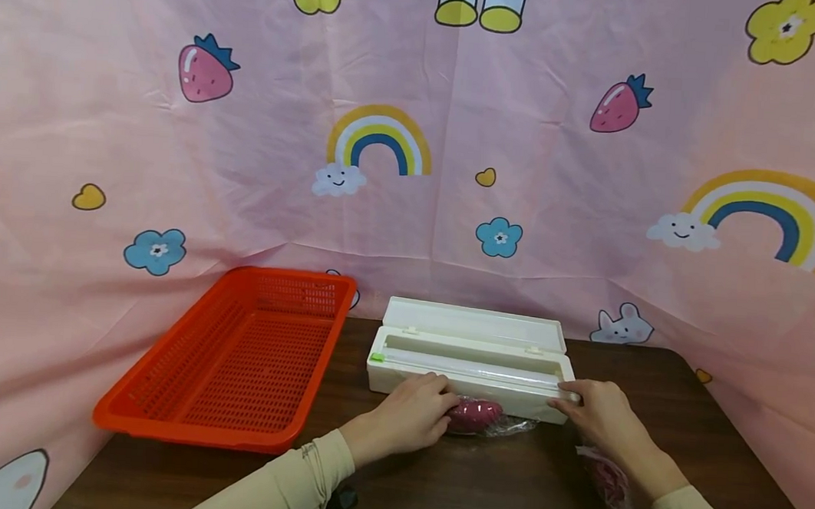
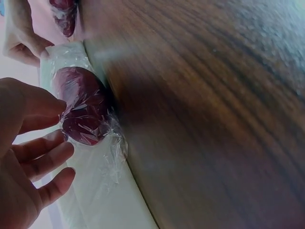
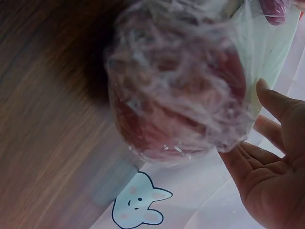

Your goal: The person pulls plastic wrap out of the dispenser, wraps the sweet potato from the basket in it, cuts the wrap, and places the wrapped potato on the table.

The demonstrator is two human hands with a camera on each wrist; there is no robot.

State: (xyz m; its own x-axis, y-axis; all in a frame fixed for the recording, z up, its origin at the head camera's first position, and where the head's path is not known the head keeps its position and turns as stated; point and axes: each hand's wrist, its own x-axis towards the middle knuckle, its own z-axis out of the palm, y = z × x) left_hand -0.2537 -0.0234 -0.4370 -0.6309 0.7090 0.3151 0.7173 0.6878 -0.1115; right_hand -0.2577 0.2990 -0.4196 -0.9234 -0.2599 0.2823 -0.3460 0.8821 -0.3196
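Note:
A purple-red sweet potato [image 1: 473,416] in loose, crinkled cling film lies against the front of a white cling-film box [image 1: 531,409]. My left hand [image 1: 409,412] is at its left end. In the left wrist view, the thumb and index finger of that hand [image 2: 35,157] pinch at the wrapped side, the other fingers spread beside the box. The box lid [image 1: 473,325] stands open behind a roll of clear film [image 1: 471,365]. At the box's right end, my right hand [image 1: 606,415] grips the corner, thumb at the front and fingers over the rim.
Another film-wrapped, reddish piece [image 1: 606,480] lies on the dark wooden table [image 1: 478,489] below my right wrist; it looms large [image 3: 176,95] in the right wrist view. An orange slotted basket [image 1: 287,433] stands at the left. A patterned pink cloth [image 1: 450,234] hangs behind.

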